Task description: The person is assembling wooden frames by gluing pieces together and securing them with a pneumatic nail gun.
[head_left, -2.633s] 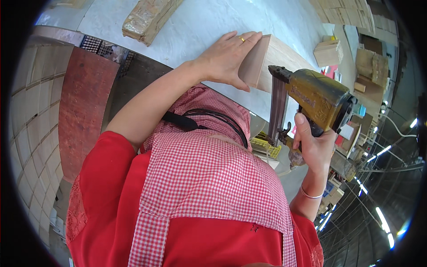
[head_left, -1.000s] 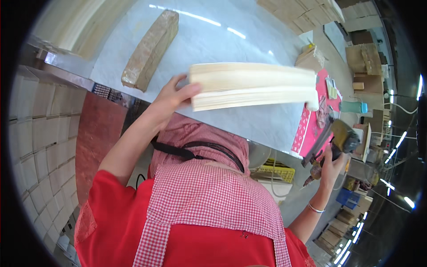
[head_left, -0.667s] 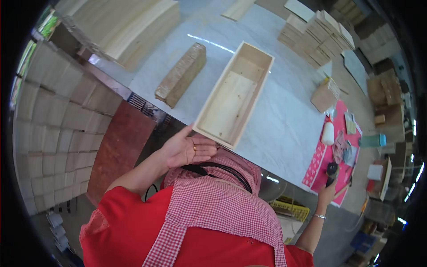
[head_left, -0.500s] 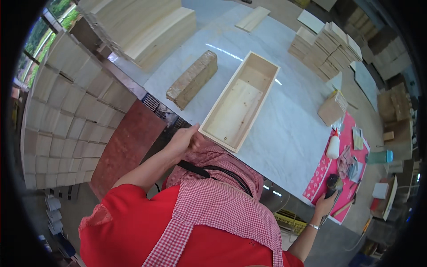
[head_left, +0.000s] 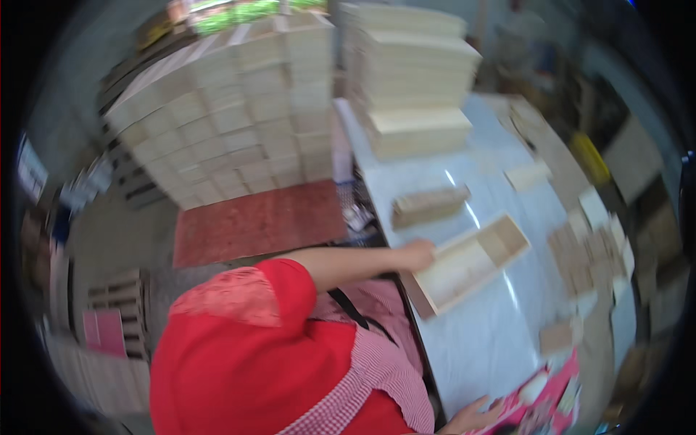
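Note:
An open, pale wooden box lies slantwise on the white marble-patterned table, its near end at the table's front edge. At that end's left corner, my left hand is closed on the box's rim, its fingers blurred. Beyond the hand stands a long brown block, separate from the box. Low in the view my right hand reaches beside the pink patterned sheet, fingers stretched out and nothing visible in them. A white bottle lies on that sheet.
Tall stacks of pale boards rise at the table's far end. A wall of stacked wooden pieces stands left, behind a reddish board. Small wooden blocks line the right edge, with a single block nearer.
The view has swung left and blurred. My left hand has moved onto the box's corner. The dark-headed tool that was in my right hand is no longer seen in it.

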### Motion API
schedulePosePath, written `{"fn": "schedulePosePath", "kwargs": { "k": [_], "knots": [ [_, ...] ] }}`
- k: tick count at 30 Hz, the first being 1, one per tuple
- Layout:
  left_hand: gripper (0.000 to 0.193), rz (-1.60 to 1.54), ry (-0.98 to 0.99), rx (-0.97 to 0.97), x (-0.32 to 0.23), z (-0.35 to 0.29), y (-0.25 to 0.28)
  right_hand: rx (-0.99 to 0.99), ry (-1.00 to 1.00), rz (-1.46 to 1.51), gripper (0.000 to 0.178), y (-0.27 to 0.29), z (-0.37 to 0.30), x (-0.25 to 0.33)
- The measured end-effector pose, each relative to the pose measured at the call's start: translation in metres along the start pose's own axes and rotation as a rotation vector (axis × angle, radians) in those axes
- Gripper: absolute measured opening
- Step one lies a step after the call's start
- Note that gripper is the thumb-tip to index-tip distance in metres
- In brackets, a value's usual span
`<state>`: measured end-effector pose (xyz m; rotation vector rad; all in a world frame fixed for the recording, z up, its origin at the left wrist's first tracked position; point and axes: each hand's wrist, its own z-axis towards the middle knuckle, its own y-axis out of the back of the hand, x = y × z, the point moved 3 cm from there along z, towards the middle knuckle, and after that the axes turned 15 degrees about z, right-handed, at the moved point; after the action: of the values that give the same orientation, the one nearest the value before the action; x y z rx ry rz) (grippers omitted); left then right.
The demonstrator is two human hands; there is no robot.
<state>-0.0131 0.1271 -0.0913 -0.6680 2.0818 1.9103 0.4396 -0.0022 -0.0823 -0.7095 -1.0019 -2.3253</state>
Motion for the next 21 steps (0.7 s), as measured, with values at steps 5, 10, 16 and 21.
{"fn": "schedulePosePath", "kwargs": {
  "k": [5, 10, 16, 21],
  "knots": [
    [0.037, -0.257, 0.027, -0.203, -0.018, -0.07, 0.1, 0.067, 0.22, 0.093, 0.041, -0.071, 0.0, 0.02],
    [0.032, -0.467, 0.085, -0.682, 0.018, -0.139, 0.248, 0.205, 0.241, 0.232, 0.036, -0.109, 0.0, 0.026],
    [0.03, -0.206, 0.295, -1.206, 0.108, -0.157, 0.424, 0.216, 0.439, -0.045, 0.035, -0.12, -0.004, 0.022],
    [0.031, -0.165, 0.667, -1.26, 0.156, -0.13, 0.538, 0.274, 0.51, -0.178, 0.033, -0.11, 0.002, 0.046]
  ]
}}
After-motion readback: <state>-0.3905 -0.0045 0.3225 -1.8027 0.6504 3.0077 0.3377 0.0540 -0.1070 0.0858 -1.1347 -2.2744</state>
